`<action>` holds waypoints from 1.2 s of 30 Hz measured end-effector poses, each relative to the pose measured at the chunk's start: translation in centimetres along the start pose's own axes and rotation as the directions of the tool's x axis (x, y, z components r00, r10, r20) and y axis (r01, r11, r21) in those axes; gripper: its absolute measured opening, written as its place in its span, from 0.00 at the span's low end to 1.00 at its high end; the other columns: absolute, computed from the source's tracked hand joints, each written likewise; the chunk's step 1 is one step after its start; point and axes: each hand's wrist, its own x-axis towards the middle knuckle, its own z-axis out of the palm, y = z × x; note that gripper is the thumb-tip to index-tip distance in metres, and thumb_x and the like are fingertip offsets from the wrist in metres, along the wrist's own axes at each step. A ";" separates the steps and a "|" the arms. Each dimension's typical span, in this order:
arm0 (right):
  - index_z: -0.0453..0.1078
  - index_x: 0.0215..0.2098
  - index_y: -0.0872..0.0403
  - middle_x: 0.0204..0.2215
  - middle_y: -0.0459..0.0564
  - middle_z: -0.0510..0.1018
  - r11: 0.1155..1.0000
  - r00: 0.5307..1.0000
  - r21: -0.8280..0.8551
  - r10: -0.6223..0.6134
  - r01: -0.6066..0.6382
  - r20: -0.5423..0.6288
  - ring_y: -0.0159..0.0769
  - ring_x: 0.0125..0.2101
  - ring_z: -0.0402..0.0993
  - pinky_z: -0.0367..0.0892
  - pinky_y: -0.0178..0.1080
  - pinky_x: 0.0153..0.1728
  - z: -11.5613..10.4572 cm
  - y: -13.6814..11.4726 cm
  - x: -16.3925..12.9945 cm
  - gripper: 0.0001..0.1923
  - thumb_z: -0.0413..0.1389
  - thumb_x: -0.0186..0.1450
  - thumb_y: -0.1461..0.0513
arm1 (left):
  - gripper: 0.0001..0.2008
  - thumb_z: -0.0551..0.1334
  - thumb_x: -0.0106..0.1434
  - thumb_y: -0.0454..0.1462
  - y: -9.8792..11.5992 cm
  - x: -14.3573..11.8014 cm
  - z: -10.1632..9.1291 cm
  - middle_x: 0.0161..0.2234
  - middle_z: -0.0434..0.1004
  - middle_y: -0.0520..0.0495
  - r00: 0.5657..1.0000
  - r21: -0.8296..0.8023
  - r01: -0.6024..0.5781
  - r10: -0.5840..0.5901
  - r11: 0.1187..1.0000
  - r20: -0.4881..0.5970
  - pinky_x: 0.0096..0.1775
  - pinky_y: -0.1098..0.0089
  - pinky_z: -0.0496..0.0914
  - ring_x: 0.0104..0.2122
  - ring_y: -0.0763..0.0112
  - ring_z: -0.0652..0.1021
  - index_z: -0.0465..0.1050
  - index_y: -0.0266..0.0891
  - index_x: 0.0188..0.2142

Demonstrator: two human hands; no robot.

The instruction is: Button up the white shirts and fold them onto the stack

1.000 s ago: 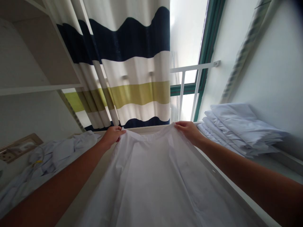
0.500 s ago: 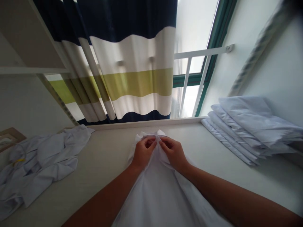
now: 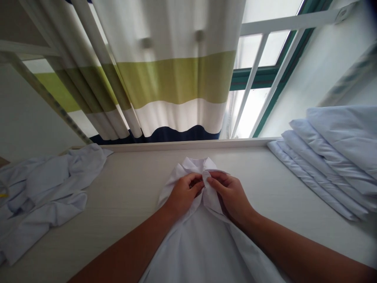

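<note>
A white garment (image 3: 203, 239), which looks like a shirt with a collar, lies lengthwise in front of me and runs out of the bottom of the view. Near its collar end my left hand (image 3: 185, 192) pinches the cloth between thumb and fingers. My right hand (image 3: 231, 192) grips the facing edge just beside it, thumb on top of the fabric. Both sets of fingertips almost meet at the front opening. Whether a button is between them is too small to tell.
On the right rises a stack of folded white garments (image 3: 332, 165). A crumpled white garment (image 3: 53, 184) lies on the left of the pale tabletop (image 3: 123, 196). Behind the back edge hang a striped curtain (image 3: 176, 78) and a white railing (image 3: 253, 67) before the window.
My view has come closer and tilted down, so the table fills more of it. Both hands stay at the collar end, the right one now slightly more spread over the cloth.
</note>
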 end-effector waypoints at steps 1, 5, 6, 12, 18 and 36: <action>0.79 0.40 0.54 0.39 0.53 0.82 1.000 1.000 0.011 0.005 -0.005 -0.003 0.42 0.39 0.78 0.73 0.44 0.44 0.0 0.0 0.0 0.13 0.66 0.60 0.55 | 0.11 0.64 0.63 0.39 0.1 0.0 0.0 0.38 0.79 0.46 1.000 0.035 -0.007 0.008 0.999 -0.025 0.41 0.71 0.68 0.38 0.67 0.76 0.79 0.39 0.43; 0.78 0.42 0.53 0.35 0.51 0.82 0.996 0.999 -0.080 -0.032 0.035 0.030 0.40 0.36 0.78 0.74 0.41 0.40 -0.1 -0.6 -0.2 0.14 0.66 0.60 0.55 | 0.08 0.64 0.62 0.38 0.3 -0.2 0.1 0.40 0.80 0.45 0.988 0.137 -0.058 0.076 0.989 -0.133 0.43 0.70 0.69 0.39 0.66 0.77 0.80 0.38 0.40; 0.78 0.42 0.52 0.35 0.51 0.81 0.989 0.998 -0.137 -0.045 0.050 0.043 0.39 0.35 0.77 0.74 0.40 0.38 -0.1 -0.8 -0.3 0.15 0.66 0.60 0.55 | 0.09 0.64 0.62 0.39 0.3 -0.2 0.2 0.41 0.80 0.45 0.984 0.127 -0.059 0.079 0.990 -0.158 0.43 0.71 0.70 0.39 0.66 0.77 0.80 0.38 0.40; 0.78 0.40 0.53 0.39 0.53 0.80 0.883 0.975 -0.417 -0.220 0.216 0.040 0.36 0.32 0.75 0.75 0.37 0.32 0.0 -1.6 -0.8 0.10 0.62 0.63 0.57 | 0.12 0.70 0.56 0.41 0.3 -0.7 0.5 0.34 0.81 0.45 0.964 -0.080 0.022 -0.042 0.997 -0.261 0.36 0.71 0.72 0.33 0.67 0.79 0.79 0.37 0.38; 0.78 0.42 0.50 0.37 0.51 0.81 0.651 0.891 -0.619 -0.405 0.440 0.207 0.36 0.32 0.76 0.76 0.38 0.33 0.0 -2.1 -1.5 0.10 0.57 0.64 0.63 | 0.09 0.70 0.54 0.36 0.2 -1.1 0.6 0.33 0.81 0.46 0.962 -0.015 -0.043 0.037 0.999 -0.272 0.38 0.70 0.72 0.33 0.67 0.79 0.80 0.37 0.36; 0.79 0.46 0.50 0.41 0.50 0.83 0.296 0.828 -0.790 -0.368 0.536 0.424 0.41 0.39 0.79 0.75 0.41 0.40 -1.3 -1.9 -0.8 0.14 0.56 0.65 0.65 | 0.11 0.75 0.50 0.32 -0.3 -1.1 0.4 0.29 0.80 0.45 0.959 -0.532 0.227 -0.284 0.816 -0.025 0.35 0.75 0.72 0.29 0.75 0.78 0.80 0.31 0.34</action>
